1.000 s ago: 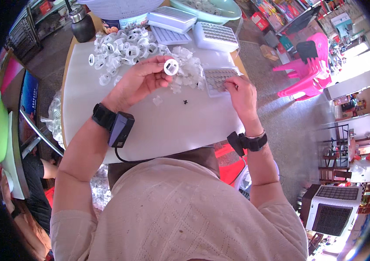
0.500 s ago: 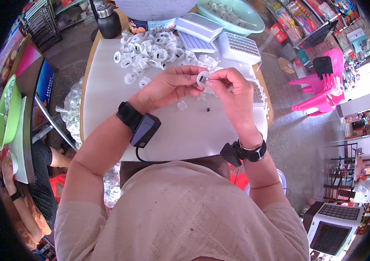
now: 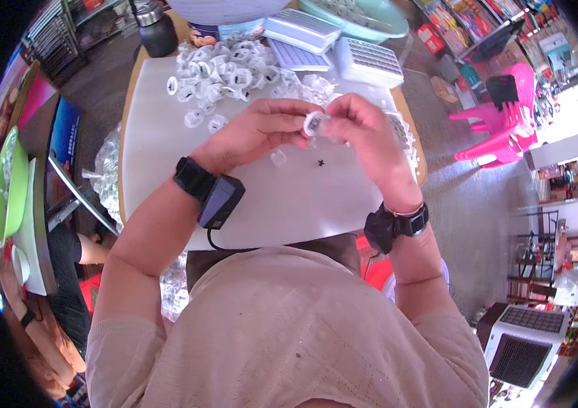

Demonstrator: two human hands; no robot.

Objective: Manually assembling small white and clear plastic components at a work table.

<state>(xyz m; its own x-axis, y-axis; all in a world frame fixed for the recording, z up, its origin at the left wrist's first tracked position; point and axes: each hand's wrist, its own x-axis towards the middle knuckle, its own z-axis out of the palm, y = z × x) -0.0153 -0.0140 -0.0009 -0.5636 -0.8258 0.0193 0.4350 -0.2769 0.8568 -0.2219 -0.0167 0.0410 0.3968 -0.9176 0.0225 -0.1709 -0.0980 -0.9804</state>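
- Above the table (image 3: 166,177), both hands meet on one white ring (image 3: 313,123).
- Left hand (image 3: 255,132) pinches its near side, steadying it.
- Right hand (image 3: 364,129) grips its far side, seemingly fitting something.
- Ring pile (image 3: 234,75) lies beyond the ring.

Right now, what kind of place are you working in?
Probably a small shop or home workshop: a white table heaped with small white rings, stocked shelves nearby, and pink plastic chairs on a concrete floor.
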